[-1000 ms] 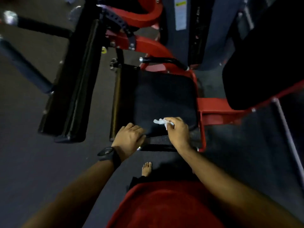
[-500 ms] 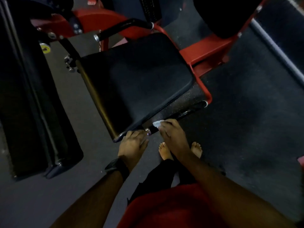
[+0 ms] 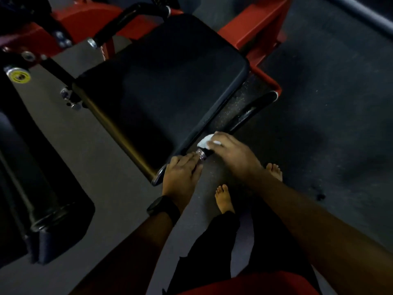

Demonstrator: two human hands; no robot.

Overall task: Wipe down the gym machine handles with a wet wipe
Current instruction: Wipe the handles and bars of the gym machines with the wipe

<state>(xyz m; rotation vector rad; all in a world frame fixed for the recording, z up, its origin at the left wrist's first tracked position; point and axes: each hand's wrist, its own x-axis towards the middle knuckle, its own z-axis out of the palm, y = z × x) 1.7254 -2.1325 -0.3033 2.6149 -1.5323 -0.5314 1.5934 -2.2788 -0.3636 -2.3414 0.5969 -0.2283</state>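
Down from over the seat pad (image 3: 165,81) a second ago, the right grip (image 3: 228,153) has brought the white wipe (image 3: 204,142) onto the black handle (image 3: 251,110) along the seat's front edge. Its fingers curl over the crumpled wipe just past the silver collar (image 3: 201,156). The handle's far stretch shines with wet streaks. The left grip (image 3: 180,175) rests on the handle's near end; whether its fingers curl round cannot be told. Writing on the round yellow label (image 3: 20,76) is unreadable.

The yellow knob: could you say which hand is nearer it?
Left. The left hand is right of the yellow knob; the right hand, holding the wipe, farther right.
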